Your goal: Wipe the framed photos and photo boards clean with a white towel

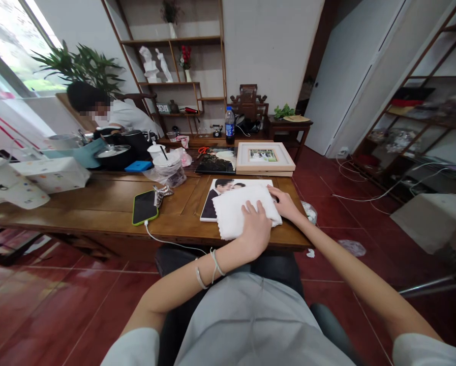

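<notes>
A white cloth lies spread over a printed photo near the right end of the wooden table. My left hand rests flat on the cloth's near part, fingers stretched out. My right hand lies at the cloth's right edge, fingers extended and touching it. The cloth hides most of the photo.
A framed picture and a dark photo print lie behind. A green-cased phone with a white cable, a metal clip, a plastic bag with cups, a water bottle and white boxes share the table. Another person sits at the far left.
</notes>
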`<state>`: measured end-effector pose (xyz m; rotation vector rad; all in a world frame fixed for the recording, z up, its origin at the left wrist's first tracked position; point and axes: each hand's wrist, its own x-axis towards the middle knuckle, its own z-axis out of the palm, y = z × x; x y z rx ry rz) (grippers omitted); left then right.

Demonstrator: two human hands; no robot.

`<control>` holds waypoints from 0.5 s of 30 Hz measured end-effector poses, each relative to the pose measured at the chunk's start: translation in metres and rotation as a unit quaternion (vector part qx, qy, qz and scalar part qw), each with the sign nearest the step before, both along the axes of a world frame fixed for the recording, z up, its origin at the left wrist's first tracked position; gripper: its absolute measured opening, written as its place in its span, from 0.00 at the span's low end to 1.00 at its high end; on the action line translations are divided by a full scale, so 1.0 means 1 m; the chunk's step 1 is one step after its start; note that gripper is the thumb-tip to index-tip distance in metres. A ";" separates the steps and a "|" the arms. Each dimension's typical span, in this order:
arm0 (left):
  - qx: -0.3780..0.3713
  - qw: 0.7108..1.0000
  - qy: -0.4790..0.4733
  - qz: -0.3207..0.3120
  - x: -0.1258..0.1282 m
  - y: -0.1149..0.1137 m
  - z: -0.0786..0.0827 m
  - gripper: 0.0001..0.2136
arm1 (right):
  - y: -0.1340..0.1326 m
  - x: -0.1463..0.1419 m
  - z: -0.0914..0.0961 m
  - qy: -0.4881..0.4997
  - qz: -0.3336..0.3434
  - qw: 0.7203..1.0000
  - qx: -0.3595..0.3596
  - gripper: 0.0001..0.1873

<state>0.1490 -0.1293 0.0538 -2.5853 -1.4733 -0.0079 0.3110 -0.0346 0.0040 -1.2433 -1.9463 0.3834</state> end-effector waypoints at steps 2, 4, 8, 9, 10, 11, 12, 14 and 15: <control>0.003 1.000 -0.001 -0.007 -0.001 -0.002 0.001 0.17 | 0.000 0.000 0.000 -0.001 0.001 1.000 -0.001 0.23; 0.008 1.000 -0.008 -0.014 -0.003 0.002 0.001 0.17 | 0.000 0.000 0.000 0.000 0.000 1.000 -0.005 0.23; 0.012 0.999 -0.030 0.003 -0.005 0.029 -0.003 0.18 | -0.001 -0.001 0.001 -0.008 -0.003 1.000 -0.004 0.23; 0.013 0.999 -0.034 0.011 -0.006 0.039 -0.004 0.18 | -0.001 -0.002 0.001 -0.012 -0.005 1.000 0.000 0.22; 0.014 0.999 -0.039 0.018 -0.008 0.049 -0.006 0.18 | 0.000 -0.003 0.001 -0.015 -0.008 1.000 0.004 0.21; 0.014 0.999 -0.043 0.023 -0.009 0.061 -0.008 0.19 | 0.000 -0.003 0.001 -0.017 -0.012 1.000 0.009 0.19; 0.015 0.998 -0.048 0.025 -0.011 0.072 -0.009 0.19 | 0.000 -0.004 0.000 -0.017 -0.017 1.000 0.013 0.17; 0.014 0.998 -0.057 0.021 -0.015 0.093 -0.012 0.19 | 0.000 -0.005 -0.001 -0.016 -0.026 0.999 0.016 0.16; 0.012 0.998 -0.062 0.013 -0.017 0.101 -0.013 0.19 | 0.000 -0.005 -0.001 -0.015 -0.028 0.999 0.017 0.16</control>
